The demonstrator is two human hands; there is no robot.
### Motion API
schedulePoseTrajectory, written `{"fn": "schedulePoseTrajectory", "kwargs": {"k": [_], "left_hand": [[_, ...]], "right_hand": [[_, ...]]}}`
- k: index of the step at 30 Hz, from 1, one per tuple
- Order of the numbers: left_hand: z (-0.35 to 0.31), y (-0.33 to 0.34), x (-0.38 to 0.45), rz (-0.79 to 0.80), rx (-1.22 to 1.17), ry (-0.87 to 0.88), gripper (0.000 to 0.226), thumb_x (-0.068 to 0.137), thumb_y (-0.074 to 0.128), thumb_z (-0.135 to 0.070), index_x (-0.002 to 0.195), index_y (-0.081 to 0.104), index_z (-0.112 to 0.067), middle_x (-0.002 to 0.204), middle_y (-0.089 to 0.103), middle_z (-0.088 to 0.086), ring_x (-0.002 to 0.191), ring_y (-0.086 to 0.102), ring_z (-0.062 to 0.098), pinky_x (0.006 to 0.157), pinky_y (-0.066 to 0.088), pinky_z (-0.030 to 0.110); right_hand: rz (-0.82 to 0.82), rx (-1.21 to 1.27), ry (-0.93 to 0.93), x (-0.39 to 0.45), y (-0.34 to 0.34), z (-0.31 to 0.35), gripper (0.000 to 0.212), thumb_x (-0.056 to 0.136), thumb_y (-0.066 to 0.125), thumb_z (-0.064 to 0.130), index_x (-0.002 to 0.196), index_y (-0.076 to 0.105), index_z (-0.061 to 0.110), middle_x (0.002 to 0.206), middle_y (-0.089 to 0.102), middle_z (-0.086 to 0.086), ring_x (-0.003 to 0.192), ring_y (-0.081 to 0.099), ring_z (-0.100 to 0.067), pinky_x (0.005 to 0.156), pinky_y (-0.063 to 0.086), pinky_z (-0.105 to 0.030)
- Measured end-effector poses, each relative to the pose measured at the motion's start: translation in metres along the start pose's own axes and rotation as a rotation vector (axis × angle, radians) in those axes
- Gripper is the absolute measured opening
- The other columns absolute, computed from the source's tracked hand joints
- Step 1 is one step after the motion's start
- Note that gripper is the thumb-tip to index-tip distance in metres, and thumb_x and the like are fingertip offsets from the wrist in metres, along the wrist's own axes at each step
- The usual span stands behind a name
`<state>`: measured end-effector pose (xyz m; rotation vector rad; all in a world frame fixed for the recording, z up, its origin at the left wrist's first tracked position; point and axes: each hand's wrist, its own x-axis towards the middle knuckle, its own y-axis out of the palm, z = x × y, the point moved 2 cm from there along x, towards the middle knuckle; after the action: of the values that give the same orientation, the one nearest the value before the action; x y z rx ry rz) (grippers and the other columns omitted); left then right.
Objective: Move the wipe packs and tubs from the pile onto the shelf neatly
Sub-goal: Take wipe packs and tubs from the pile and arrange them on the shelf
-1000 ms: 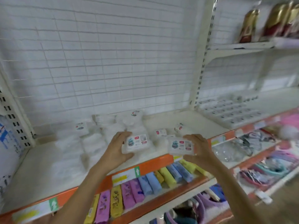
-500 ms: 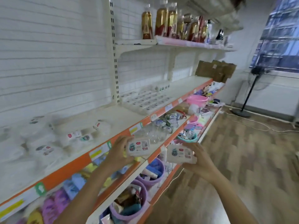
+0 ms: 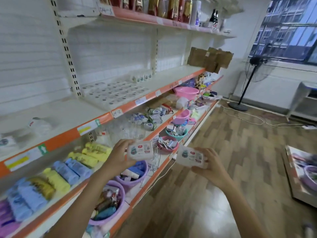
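My left hand grips a small white wipe pack with a red label, held in front of the lower shelves. My right hand holds a second white wipe pack out over the wooden floor. The pile of white wipe packs lies at the far left of the orange-edged shelf. Further right on that shelf lie neat rows of flat wipe packs, and behind them stand a few small tubs.
Below are shelves with rolled coloured cloths, clear glasses, purple basins and a pink basin. Bottles line the top shelf. A standing fan and cables are on the floor at right.
The view has swung right, away from the pile and along the shelving. Both hands still hold their wipe packs, now in front of the lower shelves and floor.
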<state>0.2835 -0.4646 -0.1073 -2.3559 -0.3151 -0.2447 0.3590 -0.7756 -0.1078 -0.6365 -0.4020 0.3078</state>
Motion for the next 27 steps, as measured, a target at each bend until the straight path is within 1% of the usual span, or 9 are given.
{"fn": "schedulePoseTrajectory", "kwargs": {"k": [4, 8, 10, 12, 14, 17, 22, 25, 27], "left_hand": [[0.003, 0.02, 0.019, -0.002, 0.036, -0.034, 0.066, 0.067, 0.079, -0.007, 0.126, 0.049, -0.012, 0.12, 0.044, 0.002, 0.112, 0.041, 0.012, 0.087, 0.03, 0.017], [0.013, 0.026, 0.052, -0.025, 0.045, -0.063, 0.066, 0.066, 0.08, -0.022, 0.124, 0.05, -0.015, 0.116, 0.045, -0.002, 0.113, 0.043, 0.014, 0.091, 0.033, 0.024], [0.02, 0.026, 0.075, -0.057, 0.051, -0.071, 0.069, 0.062, 0.076, -0.034, 0.124, 0.05, -0.016, 0.116, 0.046, -0.004, 0.111, 0.044, 0.013, 0.091, 0.035, 0.024], [0.029, 0.025, 0.101, -0.103, 0.052, -0.076, 0.066, 0.066, 0.08, -0.026, 0.124, 0.05, -0.014, 0.116, 0.046, -0.003, 0.112, 0.045, 0.014, 0.092, 0.036, 0.025], [0.04, 0.023, 0.132, -0.143, 0.064, -0.064, 0.063, 0.07, 0.08, -0.018, 0.125, 0.05, -0.014, 0.117, 0.046, -0.004, 0.112, 0.046, 0.015, 0.093, 0.039, 0.027], [0.052, 0.013, 0.181, -0.205, 0.088, -0.061, 0.061, 0.072, 0.078, -0.019, 0.126, 0.049, -0.016, 0.119, 0.045, -0.004, 0.11, 0.045, 0.011, 0.087, 0.035, 0.019], [0.071, -0.027, 0.262, -0.318, 0.098, -0.085, 0.062, 0.072, 0.077, -0.014, 0.127, 0.048, -0.015, 0.115, 0.04, -0.006, 0.109, 0.043, 0.01, 0.078, 0.035, 0.005], [0.083, -0.049, 0.296, -0.376, 0.132, -0.102, 0.062, 0.072, 0.078, -0.015, 0.127, 0.048, -0.013, 0.118, 0.042, -0.003, 0.11, 0.044, 0.011, 0.091, 0.037, 0.018], [0.092, -0.06, 0.316, -0.378, 0.18, -0.122, 0.063, 0.073, 0.077, -0.017, 0.129, 0.046, -0.013, 0.12, 0.043, -0.002, 0.114, 0.043, 0.013, 0.098, 0.036, 0.027]], "right_hand": [[-0.002, 0.044, 0.029, 0.016, -0.009, -0.03, 0.064, 0.048, 0.068, 0.056, 0.108, 0.046, 0.048, 0.11, 0.041, 0.019, 0.109, 0.049, -0.024, 0.092, 0.047, -0.043], [-0.001, 0.062, 0.04, 0.053, -0.006, -0.054, 0.068, 0.049, 0.069, 0.056, 0.112, 0.047, 0.039, 0.109, 0.042, 0.018, 0.108, 0.049, -0.02, 0.085, 0.042, -0.023], [0.034, 0.089, 0.049, 0.08, 0.001, -0.066, 0.064, 0.057, 0.08, 0.04, 0.112, 0.048, 0.038, 0.109, 0.042, 0.018, 0.108, 0.049, -0.02, 0.081, 0.042, -0.016], [0.059, 0.111, 0.037, 0.112, 0.008, -0.075, 0.061, 0.062, 0.083, 0.026, 0.108, 0.047, 0.043, 0.11, 0.042, 0.019, 0.109, 0.049, -0.02, 0.085, 0.045, -0.021], [0.069, 0.107, 0.011, 0.151, 0.014, -0.083, 0.061, 0.061, 0.083, 0.025, 0.107, 0.047, 0.045, 0.109, 0.042, 0.021, 0.107, 0.05, -0.019, 0.085, 0.046, -0.023], [0.119, 0.106, -0.008, 0.216, 0.02, -0.09, 0.061, 0.067, 0.082, 0.014, 0.111, 0.049, 0.039, 0.113, 0.045, 0.012, 0.107, 0.049, -0.016, 0.075, 0.043, -0.01], [0.152, 0.054, -0.104, 0.33, 0.026, -0.082, 0.066, 0.067, 0.082, 0.015, 0.12, 0.047, 0.033, 0.118, 0.043, 0.006, 0.109, 0.049, -0.017, 0.08, 0.05, -0.02], [0.176, 0.067, -0.156, 0.384, 0.038, -0.072, 0.065, 0.068, 0.08, 0.016, 0.122, 0.047, 0.031, 0.12, 0.043, 0.006, 0.106, 0.049, -0.014, 0.071, 0.051, -0.019], [0.206, 0.064, -0.183, 0.417, 0.05, -0.066, 0.066, 0.068, 0.08, 0.017, 0.124, 0.048, 0.03, 0.124, 0.043, 0.004, 0.104, 0.051, -0.015, 0.075, 0.053, -0.024]]}}
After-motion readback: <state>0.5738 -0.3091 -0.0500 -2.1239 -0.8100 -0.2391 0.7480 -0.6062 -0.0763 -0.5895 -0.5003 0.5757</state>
